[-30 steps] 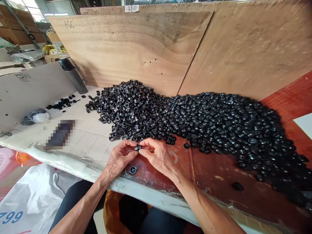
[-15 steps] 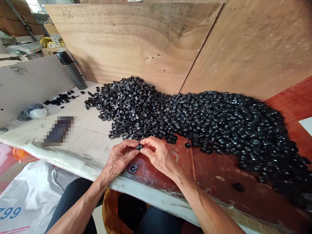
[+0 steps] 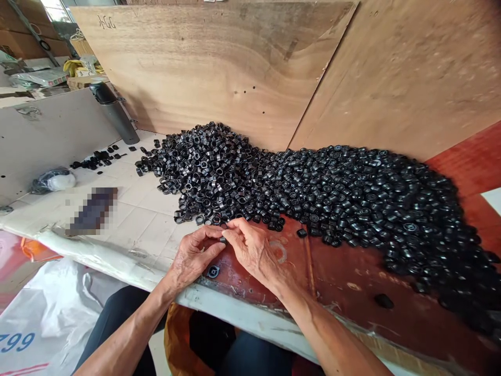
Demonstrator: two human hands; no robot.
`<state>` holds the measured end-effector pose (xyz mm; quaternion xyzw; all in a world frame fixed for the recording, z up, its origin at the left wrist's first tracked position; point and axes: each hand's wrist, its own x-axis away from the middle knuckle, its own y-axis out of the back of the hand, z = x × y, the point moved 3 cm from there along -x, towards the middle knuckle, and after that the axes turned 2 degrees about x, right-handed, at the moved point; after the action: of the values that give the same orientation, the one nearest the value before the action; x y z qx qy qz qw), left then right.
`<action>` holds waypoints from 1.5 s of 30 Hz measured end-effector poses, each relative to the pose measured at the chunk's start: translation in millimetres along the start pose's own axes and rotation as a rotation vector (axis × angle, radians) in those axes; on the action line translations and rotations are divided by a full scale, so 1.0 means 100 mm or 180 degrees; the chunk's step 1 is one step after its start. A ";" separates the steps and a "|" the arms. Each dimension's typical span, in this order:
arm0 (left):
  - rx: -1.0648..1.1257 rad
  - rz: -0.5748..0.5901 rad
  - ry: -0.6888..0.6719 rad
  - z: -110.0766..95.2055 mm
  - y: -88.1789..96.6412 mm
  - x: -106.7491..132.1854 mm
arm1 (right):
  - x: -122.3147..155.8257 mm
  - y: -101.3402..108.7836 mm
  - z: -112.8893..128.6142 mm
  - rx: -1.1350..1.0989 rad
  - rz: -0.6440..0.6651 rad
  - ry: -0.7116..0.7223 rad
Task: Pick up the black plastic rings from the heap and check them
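My left hand (image 3: pixel 195 254) pinches a small black plastic piece (image 3: pixel 223 239) between thumb and forefinger; only a sliver of it shows. Against its fingertips, my right hand (image 3: pixel 252 249) has its fingers drawn together, and whatever they grip is hidden. A black round part with side tabs (image 3: pixel 213 271) lies on the table just below my left hand. Beyond both hands rises a heap of black plastic rings (image 3: pixel 207 162). To its right spreads a larger heap of black caps (image 3: pixel 364 193).
A wooden board (image 3: pixel 219 68) closes off the back of the table. At the left stand a dark flask (image 3: pixel 117 117) and a plastic-wrapped bundle (image 3: pixel 58 180). One black piece (image 3: pixel 383 301) lies alone on the red-brown surface (image 3: pixel 336 282) at the right.
My right hand's fingers have shifted from the side of the small piece to above it, folding inward toward the left fingertips. The left hand stays nearly still.
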<state>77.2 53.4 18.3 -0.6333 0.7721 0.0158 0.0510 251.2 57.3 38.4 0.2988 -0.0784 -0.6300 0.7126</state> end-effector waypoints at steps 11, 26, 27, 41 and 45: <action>0.0114 -0.0175 -0.0024 0.03 0.03 0.01 | -0.01 0.09 0.10 0.0229 0.0203 -0.0218; 0.0196 -0.0287 -0.0028 0.08 0.05 0.00 | -0.01 0.04 0.03 -0.0250 0.0054 0.0173; 0.0191 -0.0275 -0.0026 0.07 0.05 0.00 | -0.01 0.03 0.03 -0.0257 0.0069 0.0203; -0.0590 -0.0090 -0.0256 0.08 0.07 0.01 | 0.01 -0.13 -0.08 -0.0920 0.0167 -0.0995; -0.1460 0.0175 -0.0524 0.00 0.07 0.01 | 0.03 -0.20 -0.07 -0.1045 0.0870 -0.1544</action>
<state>70.5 53.7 18.2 -0.6036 0.7585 0.2436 -0.0318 238.3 56.3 21.6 0.0077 -0.1827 -0.5855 0.7898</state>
